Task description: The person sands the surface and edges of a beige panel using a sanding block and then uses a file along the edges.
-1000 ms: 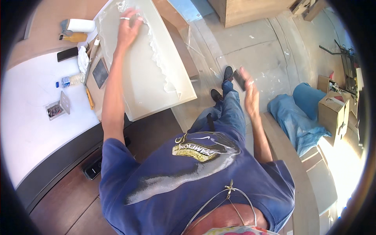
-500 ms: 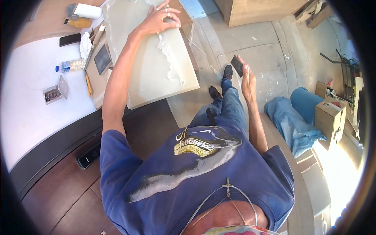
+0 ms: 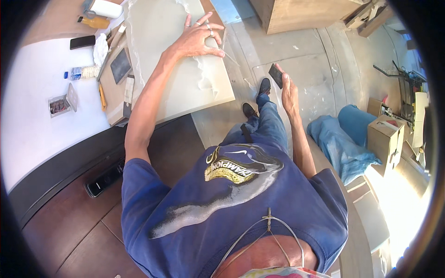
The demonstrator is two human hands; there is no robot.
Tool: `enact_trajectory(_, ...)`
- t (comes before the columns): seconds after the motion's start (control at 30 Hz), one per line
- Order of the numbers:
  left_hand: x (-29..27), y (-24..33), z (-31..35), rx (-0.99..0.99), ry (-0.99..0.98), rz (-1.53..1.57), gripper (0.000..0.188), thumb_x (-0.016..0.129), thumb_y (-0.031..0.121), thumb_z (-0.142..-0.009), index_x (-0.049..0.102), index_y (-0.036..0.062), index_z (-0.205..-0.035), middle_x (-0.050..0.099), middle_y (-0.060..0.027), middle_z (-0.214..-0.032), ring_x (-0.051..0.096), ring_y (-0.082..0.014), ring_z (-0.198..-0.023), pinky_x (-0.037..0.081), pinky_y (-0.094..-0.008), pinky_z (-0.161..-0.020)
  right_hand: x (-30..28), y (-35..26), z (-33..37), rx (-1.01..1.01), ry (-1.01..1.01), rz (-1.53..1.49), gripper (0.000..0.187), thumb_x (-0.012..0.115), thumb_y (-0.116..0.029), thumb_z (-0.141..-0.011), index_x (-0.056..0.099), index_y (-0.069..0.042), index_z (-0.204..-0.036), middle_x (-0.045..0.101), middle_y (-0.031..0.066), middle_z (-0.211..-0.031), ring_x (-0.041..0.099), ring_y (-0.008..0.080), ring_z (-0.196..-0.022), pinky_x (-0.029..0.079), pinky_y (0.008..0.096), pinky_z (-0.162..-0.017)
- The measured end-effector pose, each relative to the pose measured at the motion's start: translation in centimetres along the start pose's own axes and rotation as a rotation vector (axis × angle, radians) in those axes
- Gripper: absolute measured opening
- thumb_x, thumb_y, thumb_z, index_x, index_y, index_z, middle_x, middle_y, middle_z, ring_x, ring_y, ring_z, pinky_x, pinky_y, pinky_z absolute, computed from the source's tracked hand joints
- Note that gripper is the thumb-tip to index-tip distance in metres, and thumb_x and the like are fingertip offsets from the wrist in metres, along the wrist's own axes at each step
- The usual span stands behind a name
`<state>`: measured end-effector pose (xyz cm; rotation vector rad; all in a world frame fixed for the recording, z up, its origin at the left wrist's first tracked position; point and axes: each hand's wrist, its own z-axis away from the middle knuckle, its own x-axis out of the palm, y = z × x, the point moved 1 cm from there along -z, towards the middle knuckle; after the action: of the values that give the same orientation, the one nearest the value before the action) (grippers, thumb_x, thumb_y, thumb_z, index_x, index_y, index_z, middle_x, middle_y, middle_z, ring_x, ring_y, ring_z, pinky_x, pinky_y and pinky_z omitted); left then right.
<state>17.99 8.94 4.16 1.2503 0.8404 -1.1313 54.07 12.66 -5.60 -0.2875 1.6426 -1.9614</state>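
Observation:
My left hand [image 3: 200, 41] is over the far right part of a pale, flat panel [image 3: 185, 88], its fingers spread. The fingertips appear to rest on the panel near its right edge. Whitish, ragged streaks [image 3: 204, 79] run along the panel's right side and its upper left. My right hand [image 3: 289, 90] is off to the right of the panel, above the floor. It grips a thin, dark rectangular pad [image 3: 276, 75] between thumb and fingers; its exact kind cannot be told.
Left of the panel lie another dark rectangular pad [image 3: 120, 66], a yellow-handled tool [image 3: 102, 96], crumpled white paper [image 3: 100, 50], a clear bottle [image 3: 83, 72] and a black phone [image 3: 82, 42]. Blue sheeting [image 3: 340, 146] and a cardboard box [image 3: 385, 139] stand right. A wooden cabinet [image 3: 306, 16] is beyond.
My left hand has come nearer and slightly right over the panel, its fingers more spread. My right hand, still holding the pad, has shifted slightly left. The whole view has turned a little.

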Motion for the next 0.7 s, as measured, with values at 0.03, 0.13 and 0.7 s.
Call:
enact_trajectory(0.03, 0.0, 0.2, 0.1, -0.011, -0.019, 0.011, 0.047, 0.088, 0.064, -0.070, 0.076, 0.0240, -0.093, 0.057, 0.0058, -0.154, 0.017, -0.0285, -0.162, -0.004, -0.0688, -0.128, 0.2, -0.2, -0.3, -0.001, -0.007, -0.003, 0.060, 0.032, -0.047, -0.116, 0.059, -0.005, -0.149, 0.065, 0.0168, -0.144, 0.057, 0.0238, -0.133, 0.039, 0.0346, -0.116)
enact_trajectory(0.13, 0.0, 0.8, 0.6, 0.010, -0.019, 0.031, 0.044, 0.086, 0.063, -0.074, 0.076, 0.0228, -0.091, 0.060, 0.0058, -0.151, 0.019, -0.0274, -0.161, -0.004, -0.0693, -0.128, 1.0, -0.1, -0.7, -0.090, -0.021, 0.035, 0.059, 0.033, -0.047, -0.116, 0.060, -0.005, -0.149, 0.065, 0.0159, -0.143, 0.057, 0.0230, -0.132, 0.039, 0.0348, -0.116)
enact_trajectory(0.7, 1.6, -2.5, 7.0, -0.194, 0.722, 0.205, 0.031, 0.077, 0.031, -0.095, 0.073, 0.0109, -0.118, 0.060, -0.0109, -0.146, 0.052, -0.0314, -0.141, 0.031, -0.0588, -0.121, 11.4, -6.8, -7.2, -0.856, -0.123, 0.755, 0.043, 0.044, -0.035, -0.112, 0.062, -0.024, -0.149, 0.057, 0.0015, -0.156, 0.043, 0.0358, -0.150, 0.021, 0.0608, -0.126)
